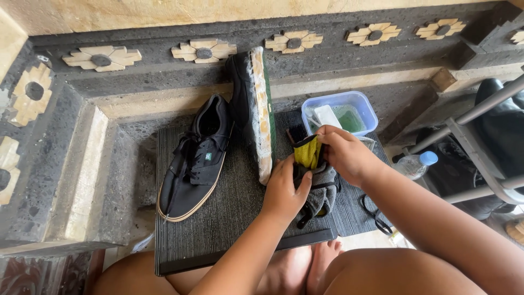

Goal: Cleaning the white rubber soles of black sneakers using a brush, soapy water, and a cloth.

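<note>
Both your hands close on the grey and yellow cloth [316, 175] at the middle of the dark mat [229, 218]: left hand [285, 191] pinching its lower edge, right hand [345, 154] gripping its top. Behind it, the blue tub [364, 105] of green liquid could tip if your right elbow swings. The flat shoe [194, 158], left of the cloth, bears a small green label; the soapy shoe [254, 109] stands on edge.

black shoe [194, 158], upended shoe [254, 109], plastic tub [367, 106], water bottle [416, 164], dark mat [229, 218]
</note>
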